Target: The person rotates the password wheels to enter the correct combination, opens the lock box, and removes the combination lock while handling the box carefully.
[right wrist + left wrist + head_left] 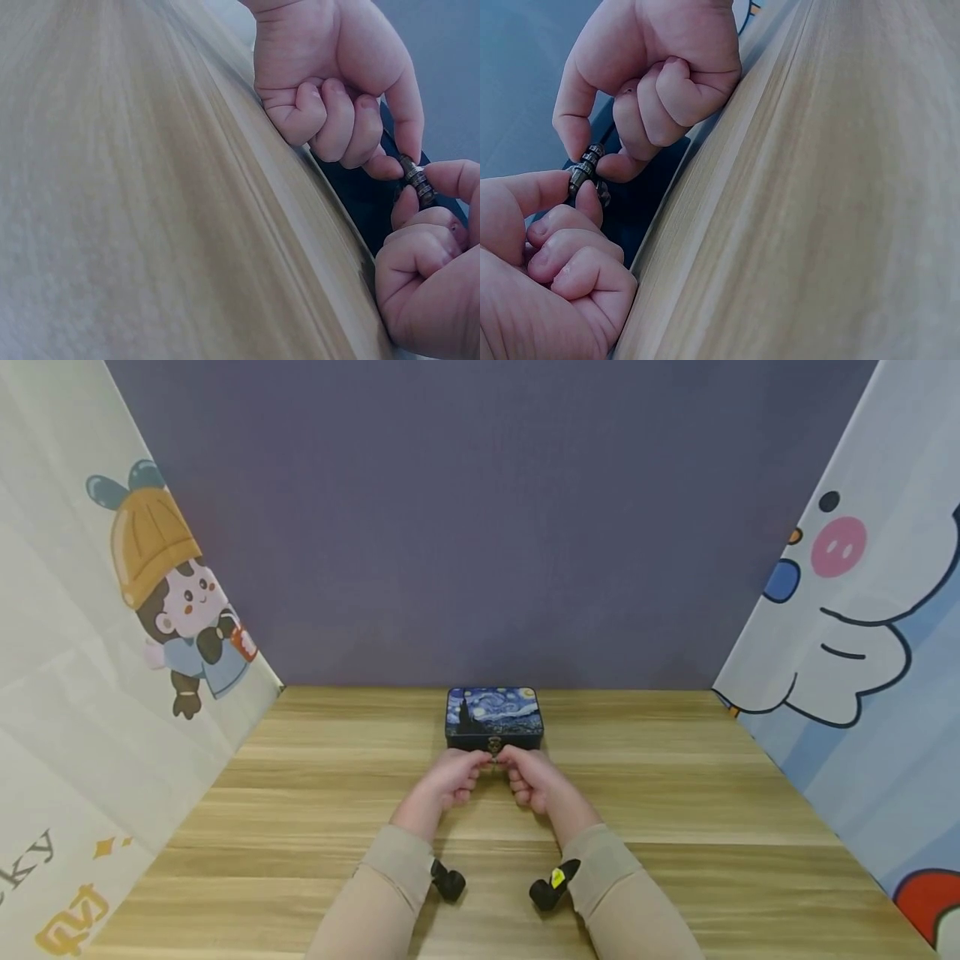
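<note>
A small box (pixel 495 712) with a starry night painting on its lid and dark sides stands at the far edge of the table, lid down. On its front is a bronze-coloured clasp (pixel 494 744). At the clasp, a small metal combination padlock (pixel 585 169) with ringed dials sits between both hands. My left hand (pixel 459 774) pinches one end of it between thumb and index finger, the other fingers curled in. From the other side, my right hand (pixel 531 777) pinches the opposite end likewise. The fingertips partly cover the padlock (pixel 418 181).
The wood-grain table (pixel 337 777) reaches back to a grey-blue wall (pixel 495 527). Printed cartoon curtains hang at the left (pixel 60 610) and right (pixel 900 693). Each wrist carries a small black camera, one on the left (pixel 448 883) and one on the right (pixel 546 893).
</note>
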Demonstrator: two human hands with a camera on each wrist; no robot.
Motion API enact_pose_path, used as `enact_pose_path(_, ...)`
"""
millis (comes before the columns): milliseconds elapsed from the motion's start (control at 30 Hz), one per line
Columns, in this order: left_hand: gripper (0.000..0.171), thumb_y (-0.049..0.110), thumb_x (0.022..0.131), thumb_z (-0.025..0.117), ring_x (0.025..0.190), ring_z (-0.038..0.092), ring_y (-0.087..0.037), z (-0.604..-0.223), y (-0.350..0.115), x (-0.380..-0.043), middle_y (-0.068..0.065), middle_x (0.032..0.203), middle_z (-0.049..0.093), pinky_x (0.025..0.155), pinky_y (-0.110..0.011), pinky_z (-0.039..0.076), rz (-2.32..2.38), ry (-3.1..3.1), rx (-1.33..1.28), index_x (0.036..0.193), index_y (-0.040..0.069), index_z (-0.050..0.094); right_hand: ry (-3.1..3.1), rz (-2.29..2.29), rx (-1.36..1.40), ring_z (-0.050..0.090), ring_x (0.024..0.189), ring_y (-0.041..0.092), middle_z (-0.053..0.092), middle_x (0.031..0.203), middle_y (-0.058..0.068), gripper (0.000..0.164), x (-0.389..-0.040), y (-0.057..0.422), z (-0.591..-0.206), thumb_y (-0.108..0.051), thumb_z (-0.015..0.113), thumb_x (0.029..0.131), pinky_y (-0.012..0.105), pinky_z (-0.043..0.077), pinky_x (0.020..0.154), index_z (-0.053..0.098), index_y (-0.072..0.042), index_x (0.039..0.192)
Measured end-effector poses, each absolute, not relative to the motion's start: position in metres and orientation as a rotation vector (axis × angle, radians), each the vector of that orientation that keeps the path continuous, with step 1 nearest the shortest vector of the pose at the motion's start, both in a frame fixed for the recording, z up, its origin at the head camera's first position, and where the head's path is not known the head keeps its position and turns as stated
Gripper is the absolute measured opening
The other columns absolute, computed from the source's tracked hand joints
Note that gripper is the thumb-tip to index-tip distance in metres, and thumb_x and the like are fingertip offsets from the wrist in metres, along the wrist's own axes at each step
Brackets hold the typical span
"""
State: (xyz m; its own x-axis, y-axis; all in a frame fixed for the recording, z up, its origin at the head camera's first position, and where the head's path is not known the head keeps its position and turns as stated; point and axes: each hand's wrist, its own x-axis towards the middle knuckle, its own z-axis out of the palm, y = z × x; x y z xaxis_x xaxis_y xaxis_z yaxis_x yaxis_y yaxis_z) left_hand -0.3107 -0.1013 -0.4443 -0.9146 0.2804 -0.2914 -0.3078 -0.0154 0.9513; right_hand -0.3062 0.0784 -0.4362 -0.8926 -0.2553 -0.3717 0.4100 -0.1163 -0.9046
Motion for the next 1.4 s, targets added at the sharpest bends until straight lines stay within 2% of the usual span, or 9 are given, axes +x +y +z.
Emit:
enact_pose_path(567,0.035,0.026,0.099,0.061,0.045,0.021,-0.006,-0.4453,-0.1017,-0.3123,0.007,0.06,0.034,0.04,-0.021,0.021,1.986,1.866,-0.011,0.108,-0.008,0.063,1.782,-2.05,0.201,0.021,0.042,0.006,0.029,0.054,-0.007,0.02,-0.3095,0.0756,-0.4398,-0.022,0.066,0.083,0.02,0.019,0.037,0.054,-0.009,0.073)
enact_pose_path(1000,0.024,0.024,0.098,0.063,0.044,0.022,-0.005,-0.4455,-0.1011,-0.3094,0.007,0.058,0.033,0.039,-0.021,0.02,2.003,1.857,0.007,0.091,0.001,0.06,1.794,-2.043,0.197,0.021,0.042,0.006,0.029,0.054,-0.007,0.019,-0.3097,0.0758,-0.4425,-0.023,0.065,0.083,0.02,0.019,0.037,0.056,-0.009,0.075)
enact_pose_path(1200,0.024,0.023,0.098,0.062,0.044,0.021,-0.005,-0.4458,-0.1006,-0.3086,0.007,0.058,0.032,0.039,-0.021,0.02,2.001,1.851,0.004,0.093,-0.001,0.061,1.78,-2.046,0.199,0.021,0.043,0.006,0.03,0.054,-0.007,0.019,-0.3089,0.0767,-0.4426,-0.022,0.065,0.084,0.021,0.019,0.036,0.057,-0.008,0.076)
enact_pose_path(1400,0.03,0.023,0.098,0.061,0.044,0.021,-0.005,-0.445,-0.1006,-0.3085,0.007,0.059,0.034,0.04,-0.021,0.02,2.008,1.859,-0.01,0.102,-0.006,0.063,1.774,-2.038,0.193,0.022,0.042,0.006,0.03,0.054,-0.007,0.019,-0.3062,0.0774,-0.4394,-0.023,0.065,0.085,0.021,0.019,0.037,0.056,-0.007,0.079)
